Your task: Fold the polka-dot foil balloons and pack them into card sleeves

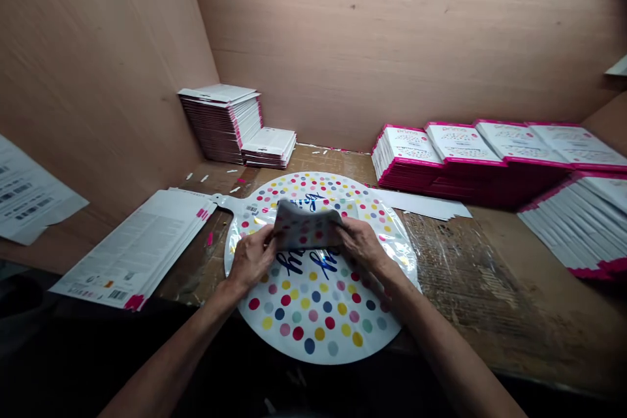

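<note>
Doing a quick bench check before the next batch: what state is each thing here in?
Round polka-dot foil balloon: flat, with its upper part folded over.
Left hand: pinching the fold's left end.
Right hand: pinching the fold's right end.
Pink-edged packs: piled in neat rows along the back wall.
Corner pack stack: piled upright, a shorter pile beside it.
Printed card strips: lying flat in a loose stack.

The bare left hand and bare right hand meet mid-frame, fingers curled, wrists bent, the left forearm and right forearm angling inward from below.
</note>
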Demonstrator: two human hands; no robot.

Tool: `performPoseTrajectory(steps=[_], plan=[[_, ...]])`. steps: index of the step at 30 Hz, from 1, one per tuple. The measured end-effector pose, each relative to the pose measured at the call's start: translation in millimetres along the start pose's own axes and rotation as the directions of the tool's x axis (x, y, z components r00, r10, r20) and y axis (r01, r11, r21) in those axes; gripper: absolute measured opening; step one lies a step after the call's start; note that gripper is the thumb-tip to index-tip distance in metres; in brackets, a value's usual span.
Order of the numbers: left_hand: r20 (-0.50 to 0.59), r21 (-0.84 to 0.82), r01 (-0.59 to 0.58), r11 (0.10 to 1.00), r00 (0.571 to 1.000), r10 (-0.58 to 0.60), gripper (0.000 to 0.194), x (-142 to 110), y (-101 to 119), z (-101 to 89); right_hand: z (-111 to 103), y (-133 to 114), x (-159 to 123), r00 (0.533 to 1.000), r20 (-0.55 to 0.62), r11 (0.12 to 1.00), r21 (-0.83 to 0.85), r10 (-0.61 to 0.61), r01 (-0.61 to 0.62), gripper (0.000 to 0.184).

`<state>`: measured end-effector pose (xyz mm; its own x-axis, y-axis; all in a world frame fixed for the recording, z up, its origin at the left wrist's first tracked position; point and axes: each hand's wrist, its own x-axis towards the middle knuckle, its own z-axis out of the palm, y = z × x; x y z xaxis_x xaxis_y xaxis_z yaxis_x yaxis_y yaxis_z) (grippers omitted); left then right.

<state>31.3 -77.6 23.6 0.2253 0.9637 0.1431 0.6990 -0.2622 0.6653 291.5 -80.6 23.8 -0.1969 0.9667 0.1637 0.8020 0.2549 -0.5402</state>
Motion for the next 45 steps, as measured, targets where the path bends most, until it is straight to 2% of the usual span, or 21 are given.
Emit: performPoseTrajectory(steps=[4, 6, 8, 11, 13, 15, 17, 19, 20, 22, 23, 24, 26, 27, 28, 30, 32, 35, 40, 42, 45], plan=[[-0.023, -0.069, 0.271, 0.960, 0.962, -0.273, 0.029, 22, 1, 3.0, 5, -15, 19, 0.932, -0.028, 0.905, -0.233, 0.360, -0.357, 0.029], [0.014, -0.128, 0.344, 0.930, 0.939, -0.345, 0.032, 28, -1, 5.6, 9, -29, 17, 0.929, -0.115, 0.876, -0.311, 0.351, -0.369, 0.029], [0.036, -0.205, 0.371, 0.906, 0.928, -0.371, 0.034, 31, -4, 9.5, 17, -47, 12, 0.974, -0.173, 0.894, -0.399, 0.143, -0.202, 0.042], [0.062, -0.345, 0.398, 0.850, 0.913, -0.403, 0.036, 31, -9, 14.0, 37, -78, 12, 0.986, -0.004, 0.860, -0.490, -0.164, 0.141, 0.041], [0.094, -0.380, 0.428, 0.820, 0.900, -0.426, 0.038, 28, -9, 11.4, 51, -91, 18, 0.975, 0.137, 0.829, -0.513, -0.177, 0.222, 0.031], [0.051, -0.282, 0.416, 0.865, 0.906, -0.419, 0.036, 23, -6, 2.1, 58, -94, 20, 0.964, 0.189, 0.795, -0.547, -0.187, 0.262, 0.027], [-0.097, -0.096, 0.256, 0.962, 0.959, -0.265, 0.027, 19, -1, -11.4, 54, -87, 11, 0.932, 0.212, 0.752, -0.551, -0.293, 0.362, 0.027], [-0.122, 0.073, -0.090, 0.993, 0.988, 0.099, 0.018, 20, 2, -23.0, 39, -75, -10, 0.873, 0.253, 0.718, -0.498, -0.417, 0.487, 0.029], [-0.038, 0.108, -0.286, 0.952, 0.956, 0.291, 0.025, 22, 2, -26.5, 29, -68, -22, 0.841, 0.276, 0.711, -0.449, -0.465, 0.541, 0.031], [0.241, 0.073, -0.563, 0.823, 0.811, 0.533, 0.049, 29, 0, -27.7, 11, -54, -45, 0.794, 0.318, 0.727, -0.325, -0.518, 0.605, 0.036], [0.368, 0.043, -0.613, 0.789, 0.744, 0.558, 0.056, 33, -1, -25.9, 4, -47, -53, 0.784, 0.323, 0.751, -0.248, -0.531, 0.611, 0.037], [0.457, 0.025, -0.616, 0.787, 0.708, 0.539, 0.057, 36, -3, -23.0, 0, -39, -58, 0.796, 0.300, 0.793, -0.165, -0.526, 0.586, 0.036], [0.505, 0.016, -0.539, 0.842, 0.732, 0.458, 0.048, 39, -3, -15.6, -2, -24, -56, 0.916, 0.156, 0.928, 0.001, -0.369, 0.373, 0.030], [0.479, 0.013, -0.476, 0.879, 0.775, 0.412, 0.041, 39, 0, -11.4, -1, -17, -51, 0.979, 0.057, 0.978, 0.087, -0.196, 0.190, 0.031], [0.425, 0.014, -0.400, 0.916, 0.832, 0.357, 0.036, 38, 4, -7.1, 1, -12, -43, 1.000, -0.022, 0.985, 0.172, 0.016, -0.012, 0.035], [0.286, 0.055, -0.217, 0.975, 0.939, 0.193, 0.033, 36, 15, 2.3, 5, -5, -23, 0.925, -0.076, 0.905, 0.252, 0.372, -0.343, 0.039], [0.177, 0.167, -0.026, 0.986, 0.984, -0.004, 0.035, 35, 28, 12.3, 5, -5, -7, 0.861, -0.047, 0.857, 0.140, 0.507, -0.496, 0.041], [0.107, 0.369, 0.123, 0.921, 0.979, -0.174, 0.032, 38, 43, 25.8, -1, -14, 7, 0.838, -0.034, 0.829, -0.125, 0.545, -0.545, 0.043], [0.056, 0.519, 0.080, 0.851, 0.990, -0.127, 0.034, 36, 49, 38.7, -10, -30, 22, 0.844, -0.088, 0.740, -0.440, 0.529, -0.509, 0.034], [0.042, 0.543, 0.051, 0.838, 0.995, -0.087, 0.033, 32, 49, 41.5, -13, -34, 35, 0.895, -0.049, 0.753, -0.521, 0.444, -0.403, 0.040], [0.024, 0.537, 0.034, 0.843, 0.998, -0.056, 0.033, 26, 47, 42.2, -17, -39, 56, 0.944, 0.145, 0.825, -0.537, 0.298, -0.178, 0.038]])
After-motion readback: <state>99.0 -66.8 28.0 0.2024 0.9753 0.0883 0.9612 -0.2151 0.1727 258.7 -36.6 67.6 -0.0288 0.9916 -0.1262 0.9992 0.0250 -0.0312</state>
